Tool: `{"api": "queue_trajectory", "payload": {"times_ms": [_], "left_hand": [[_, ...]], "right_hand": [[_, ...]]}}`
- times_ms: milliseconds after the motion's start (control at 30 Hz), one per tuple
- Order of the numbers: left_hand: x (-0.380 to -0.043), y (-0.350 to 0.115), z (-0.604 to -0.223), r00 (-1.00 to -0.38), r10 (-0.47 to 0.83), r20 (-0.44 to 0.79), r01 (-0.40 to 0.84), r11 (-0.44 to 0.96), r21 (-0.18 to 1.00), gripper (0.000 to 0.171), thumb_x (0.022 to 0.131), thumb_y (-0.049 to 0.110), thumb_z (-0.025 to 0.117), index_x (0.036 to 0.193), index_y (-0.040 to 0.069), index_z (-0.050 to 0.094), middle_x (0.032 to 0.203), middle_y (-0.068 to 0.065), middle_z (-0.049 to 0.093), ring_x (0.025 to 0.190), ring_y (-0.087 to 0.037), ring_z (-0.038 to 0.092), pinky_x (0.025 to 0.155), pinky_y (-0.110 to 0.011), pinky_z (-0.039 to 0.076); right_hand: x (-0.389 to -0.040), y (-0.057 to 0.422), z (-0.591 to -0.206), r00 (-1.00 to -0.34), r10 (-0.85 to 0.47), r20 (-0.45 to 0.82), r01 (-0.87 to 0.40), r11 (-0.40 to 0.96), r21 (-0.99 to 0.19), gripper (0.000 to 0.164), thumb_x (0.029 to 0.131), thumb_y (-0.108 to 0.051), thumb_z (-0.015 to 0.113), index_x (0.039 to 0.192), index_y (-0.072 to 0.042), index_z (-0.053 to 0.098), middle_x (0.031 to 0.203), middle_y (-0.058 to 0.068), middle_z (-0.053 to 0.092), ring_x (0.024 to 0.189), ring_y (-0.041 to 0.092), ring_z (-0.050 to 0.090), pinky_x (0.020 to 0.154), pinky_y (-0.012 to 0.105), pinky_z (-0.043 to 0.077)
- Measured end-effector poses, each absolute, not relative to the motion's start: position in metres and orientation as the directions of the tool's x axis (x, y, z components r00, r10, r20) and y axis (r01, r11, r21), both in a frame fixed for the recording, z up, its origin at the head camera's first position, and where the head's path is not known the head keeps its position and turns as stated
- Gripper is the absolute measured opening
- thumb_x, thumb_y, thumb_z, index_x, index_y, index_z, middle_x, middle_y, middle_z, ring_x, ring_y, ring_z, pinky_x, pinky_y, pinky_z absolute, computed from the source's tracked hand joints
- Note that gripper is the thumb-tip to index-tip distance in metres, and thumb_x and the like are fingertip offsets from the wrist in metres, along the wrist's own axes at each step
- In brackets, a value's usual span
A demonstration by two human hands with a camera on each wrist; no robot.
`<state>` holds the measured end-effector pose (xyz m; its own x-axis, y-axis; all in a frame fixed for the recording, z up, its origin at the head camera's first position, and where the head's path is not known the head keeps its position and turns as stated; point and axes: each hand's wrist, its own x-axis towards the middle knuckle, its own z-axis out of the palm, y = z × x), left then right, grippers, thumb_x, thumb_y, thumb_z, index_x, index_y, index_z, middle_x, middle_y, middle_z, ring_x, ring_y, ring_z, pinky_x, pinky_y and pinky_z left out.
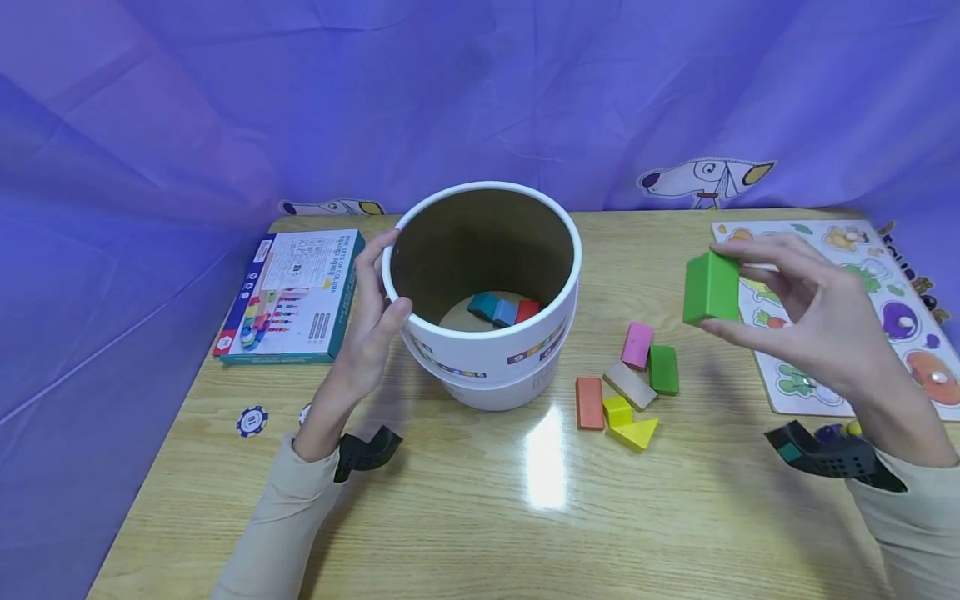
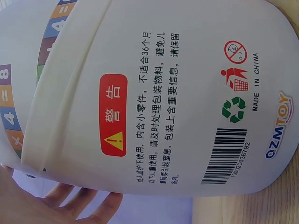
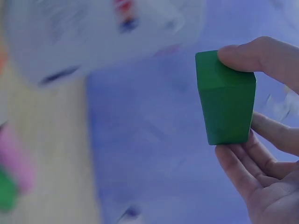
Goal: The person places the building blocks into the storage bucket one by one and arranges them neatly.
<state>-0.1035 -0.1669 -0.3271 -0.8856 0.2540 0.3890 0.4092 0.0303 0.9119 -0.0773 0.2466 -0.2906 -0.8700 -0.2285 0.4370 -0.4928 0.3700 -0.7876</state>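
A tall white bucket [image 1: 480,354] stands at mid-table, its top open. My left hand [image 1: 369,333] grips its left side, thumb at the rim and fingers spread along the outer wall. Inside, on the bucket's floor, lie a teal block [image 1: 482,305], a blue block [image 1: 505,313] and a red block [image 1: 528,312]. Raised over the table on the right, my right hand [image 1: 828,312] pinches a green block [image 3: 226,105] between thumb and fingers. Below and left of that hand lie loose blocks: pink [image 1: 637,345], green [image 1: 663,370], plain wood [image 1: 630,385], red [image 1: 589,403] and yellow [image 1: 634,435].
At the back left lies a flat toy box [image 1: 307,292], with blue-and-white chips [image 1: 252,421] in front of it. A vegetable picture board [image 1: 769,358] lies at the right, partly behind my right hand. A purple cloth [image 1: 480,100] hangs behind the table.
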Motion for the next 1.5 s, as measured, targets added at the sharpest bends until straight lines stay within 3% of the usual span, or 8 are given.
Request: {"api": "queue_trajectory", "payload": {"times_ms": [167,233,433,633,967,1200,1367,1500], "left_hand": [[-0.103,-0.167,-0.326,-0.886,0.253,0.388,0.407,0.026,0.913,0.089,0.085,0.066,0.058,0.15,0.024,0.015,0.155,0.005,0.023,0.142,-0.024,0.028,0.114,-0.063,0.027],[-0.103,-0.166,-0.326,-0.887,0.252,0.387,0.406,0.027,0.913,0.089,0.084,0.066,0.058,0.15,0.023,0.015,0.155,0.004,0.023,0.142,-0.024,0.028,0.114,-0.063,0.027],[-0.104,-0.164,-0.327,-0.885,0.255,0.39,0.409,0.022,0.912,0.09,0.084,0.067,0.058,0.15,0.023,0.015,0.155,0.003,0.023,0.142,-0.026,0.028,0.112,-0.066,0.027],[-0.105,-0.162,-0.328,-0.883,0.258,0.392,0.412,0.027,0.911,0.091,0.084,0.069,0.057,0.15,0.023,0.015,0.155,0.005,0.023,0.141,-0.025,0.03,0.109,-0.067,0.03],[-0.104,-0.161,-0.326,-0.882,0.25,0.399,0.419,0.031,0.908,0.089,0.084,0.069,0.057,0.15,0.025,0.017,0.155,0.002,0.024,0.141,-0.027,0.031,0.108,-0.067,0.031],[-0.104,-0.165,-0.329,-0.882,0.256,0.396,0.415,0.021,0.91,0.09,0.084,0.068,0.058,0.15,0.023,0.015,0.154,0.003,0.024,0.141,-0.027,0.03,0.109,-0.068,0.029],[-0.104,-0.165,-0.328,-0.877,0.258,0.406,0.419,-0.001,0.908,0.087,0.085,0.065,0.058,0.15,0.024,0.016,0.155,0.001,0.024,0.141,-0.029,0.029,0.109,-0.068,0.029],[-0.103,-0.165,-0.327,-0.877,0.255,0.407,0.423,0.008,0.906,0.086,0.085,0.066,0.058,0.149,0.025,0.017,0.155,0.0,0.025,0.141,-0.029,0.029,0.109,-0.067,0.029]], "right_hand": [[-0.096,0.2,-0.249,-0.776,-0.299,0.556,-0.601,0.08,-0.795,0.073,0.053,0.034,0.072,0.122,0.015,0.058,0.121,0.019,0.057,0.115,0.025,0.054,0.103,0.024,0.045],[-0.103,0.179,-0.238,-0.747,-0.336,0.573,-0.619,0.039,-0.784,0.071,0.054,0.032,0.074,0.121,0.013,0.06,0.119,0.019,0.058,0.113,0.027,0.055,0.102,0.027,0.047],[-0.123,0.125,-0.218,-0.72,-0.446,0.531,-0.642,0.138,-0.754,0.064,0.065,0.01,0.084,0.125,0.0,0.063,0.118,0.007,0.058,0.11,0.018,0.057,0.101,0.028,0.048],[-0.137,0.1,-0.219,-0.742,-0.499,0.448,-0.609,0.221,-0.762,0.06,0.069,-0.006,0.087,0.125,-0.006,0.065,0.117,0.006,0.057,0.11,0.012,0.054,0.104,0.03,0.047],[-0.149,0.098,-0.228,-0.76,-0.5,0.416,-0.576,0.22,-0.788,0.058,0.07,-0.005,0.086,0.124,-0.005,0.065,0.117,0.006,0.057,0.113,0.012,0.052,0.105,0.032,0.045],[-0.15,0.099,-0.23,-0.739,-0.503,0.448,-0.584,0.146,-0.798,0.054,0.073,0.0,0.082,0.124,0.0,0.064,0.115,0.012,0.059,0.11,0.015,0.057,0.103,0.03,0.047],[-0.145,0.107,-0.225,-0.729,-0.507,0.46,-0.607,0.167,-0.777,0.055,0.074,-0.001,0.082,0.125,-0.005,0.064,0.117,0.008,0.059,0.11,0.013,0.059,0.102,0.029,0.048],[-0.137,0.124,-0.228,-0.689,-0.526,0.498,-0.643,0.126,-0.756,0.056,0.073,0.007,0.08,0.126,-0.002,0.063,0.118,0.008,0.058,0.113,0.017,0.059,0.103,0.03,0.047]]}}
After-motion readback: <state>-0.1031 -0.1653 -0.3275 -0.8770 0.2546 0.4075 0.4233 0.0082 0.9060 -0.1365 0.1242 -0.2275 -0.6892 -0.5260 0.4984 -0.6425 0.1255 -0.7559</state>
